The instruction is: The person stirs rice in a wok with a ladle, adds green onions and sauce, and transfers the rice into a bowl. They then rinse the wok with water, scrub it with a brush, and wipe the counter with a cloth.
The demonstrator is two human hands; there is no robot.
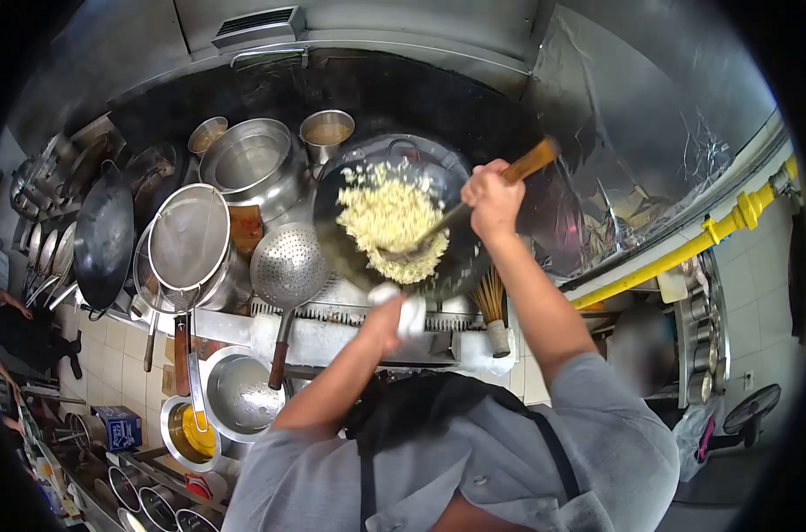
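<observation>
A large dark wok (332, 235) sits on the range, holding a heap of pale yellow and white grains that look like fried rice (387, 213); some grains blur with motion. My right hand (494, 197) is closed round the handle of a wok ladle (532, 161), wooden at its upper end. The ladle's head lies in the rice, partly hidden and blurred. At the wok's near edge, my left hand (384, 325) grips a folded white cloth (412, 316). Whether the cloth wraps a wok handle cannot be made out.
A perforated skimmer (289, 264) and a mesh strainer (190, 236) lie left of the wok. Metal pots (248, 155) stand behind them. A bamboo brush (491, 306) is at the right front. A yellow pipe (722, 226) runs along the right wall.
</observation>
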